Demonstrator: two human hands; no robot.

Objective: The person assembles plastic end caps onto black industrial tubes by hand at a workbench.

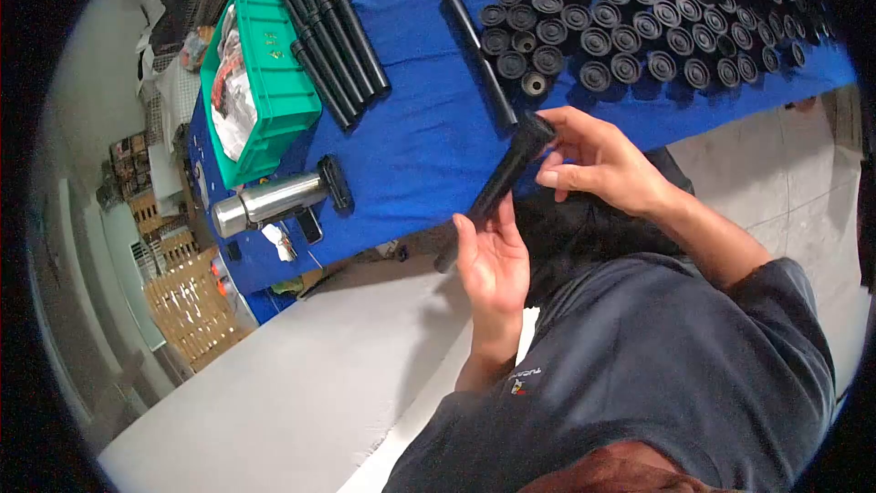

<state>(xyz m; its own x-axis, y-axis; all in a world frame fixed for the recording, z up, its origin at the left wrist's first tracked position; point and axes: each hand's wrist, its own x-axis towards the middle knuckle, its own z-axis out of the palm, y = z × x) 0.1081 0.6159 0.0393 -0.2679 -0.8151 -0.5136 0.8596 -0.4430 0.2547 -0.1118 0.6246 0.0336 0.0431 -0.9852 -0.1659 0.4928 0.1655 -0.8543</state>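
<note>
A black tube (pixel 507 169) with a wider collar at its upper end is held slanted in front of me, just off the table's near edge. My left hand (pixel 494 267) supports its lower half, palm up, with the thumb on one side and the fingers on the other. At the collar is my right hand (pixel 598 162), its fingertips at the rim and its thumb spread away from them. Beyond the collar, two thin black tubes (pixel 493 91) lie end to end on the blue cloth (pixel 411 146). The tube's lower tip is blurred.
Many round black ribbed caps (pixel 625 36) cover the far right of the table. Black tubes (pixel 333 36) lie in rows beside a green crate (pixel 274 82) holding plastic bags. A steel flask (pixel 274 198), a phone (pixel 309 225) and keys (pixel 278 242) lie near the left edge.
</note>
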